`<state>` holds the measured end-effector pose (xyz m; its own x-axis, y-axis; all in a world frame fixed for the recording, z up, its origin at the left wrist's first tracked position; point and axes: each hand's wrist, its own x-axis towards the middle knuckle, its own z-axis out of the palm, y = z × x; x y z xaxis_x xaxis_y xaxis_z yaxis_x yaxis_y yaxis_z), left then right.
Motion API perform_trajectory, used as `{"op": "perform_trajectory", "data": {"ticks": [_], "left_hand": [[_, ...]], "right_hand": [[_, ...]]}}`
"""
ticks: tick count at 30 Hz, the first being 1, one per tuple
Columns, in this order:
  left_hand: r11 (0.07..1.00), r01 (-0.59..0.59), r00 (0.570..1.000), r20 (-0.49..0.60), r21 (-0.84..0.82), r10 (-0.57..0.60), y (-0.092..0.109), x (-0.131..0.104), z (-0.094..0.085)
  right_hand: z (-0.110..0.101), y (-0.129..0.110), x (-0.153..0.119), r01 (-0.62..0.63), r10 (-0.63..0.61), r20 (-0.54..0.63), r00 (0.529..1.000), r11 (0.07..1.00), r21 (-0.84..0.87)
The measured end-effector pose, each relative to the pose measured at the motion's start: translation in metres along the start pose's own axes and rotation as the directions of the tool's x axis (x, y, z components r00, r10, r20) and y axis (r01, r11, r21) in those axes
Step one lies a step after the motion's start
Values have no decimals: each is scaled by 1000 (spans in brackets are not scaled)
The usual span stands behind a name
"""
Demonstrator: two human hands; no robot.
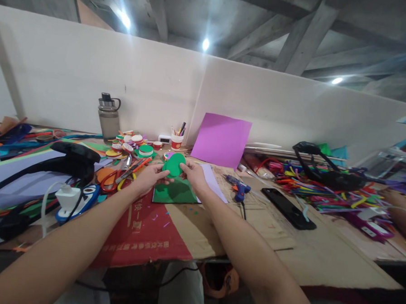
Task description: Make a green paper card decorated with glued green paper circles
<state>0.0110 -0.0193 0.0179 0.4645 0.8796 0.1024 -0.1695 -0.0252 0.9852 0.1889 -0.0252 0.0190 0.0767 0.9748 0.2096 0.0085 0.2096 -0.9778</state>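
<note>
The left hand [151,177] and right hand [193,173] are pinching the green disc [175,164] between their fingertips just above the green sheet [175,193], and uneven pulling could be creasing it or letting it slip. The glue gun [242,190] is lying just right of the right hand, its nozzle pointing leftward, so a sideways sweep could be knocking it. Scissors [116,179] are crowding the left hand's outer side, while a purple sheet [221,139] is standing beyond the hands.
</note>
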Motion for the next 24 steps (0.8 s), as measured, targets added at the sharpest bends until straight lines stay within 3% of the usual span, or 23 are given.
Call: {"op": "perform_trajectory", "data": {"ticks": [8, 14, 24], "left_hand": [[1000, 30, 999, -19, -4, -30, -1, -3, 3], [998, -42, 999, 3, 50, 42, -8, -3, 1], [997, -25, 998, -58, 74, 29, -6, -3, 7]], "right_hand": [[1, 5, 0, 16, -15, 37, 999, 999, -37], [4, 12, -2, 1, 4, 106, 994, 999, -48], [6, 14, -3, 62, -46, 97, 994, 984, -165]]}}
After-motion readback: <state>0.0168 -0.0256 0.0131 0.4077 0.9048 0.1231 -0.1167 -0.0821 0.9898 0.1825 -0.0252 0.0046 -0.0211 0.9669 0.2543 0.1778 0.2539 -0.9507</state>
